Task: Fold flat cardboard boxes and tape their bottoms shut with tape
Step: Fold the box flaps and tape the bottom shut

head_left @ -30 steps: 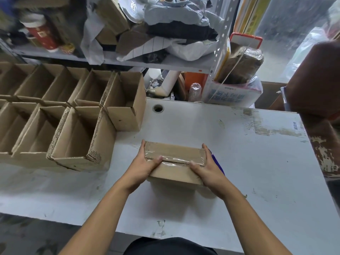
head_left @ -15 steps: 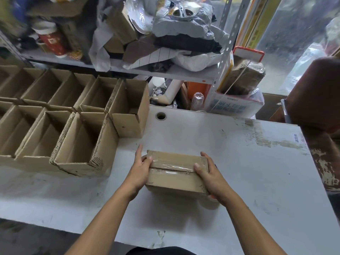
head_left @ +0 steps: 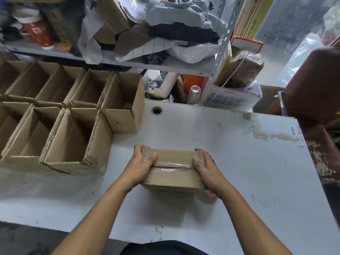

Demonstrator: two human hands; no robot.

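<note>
With the left hand [head_left: 140, 163] and right hand [head_left: 204, 165] grasping the box [head_left: 173, 170] at 9 and 3 o'clock, thumbs should press the tape [head_left: 172, 163] flat along the seam.

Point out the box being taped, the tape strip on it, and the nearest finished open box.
Box being taped [head_left: 173, 178], head view: on its near bottom flap.
Tape strip [head_left: 173, 163], head view: on the glossy band along the seam.
Nearest open box [head_left: 73, 142], head view: on its inner wall.
</note>
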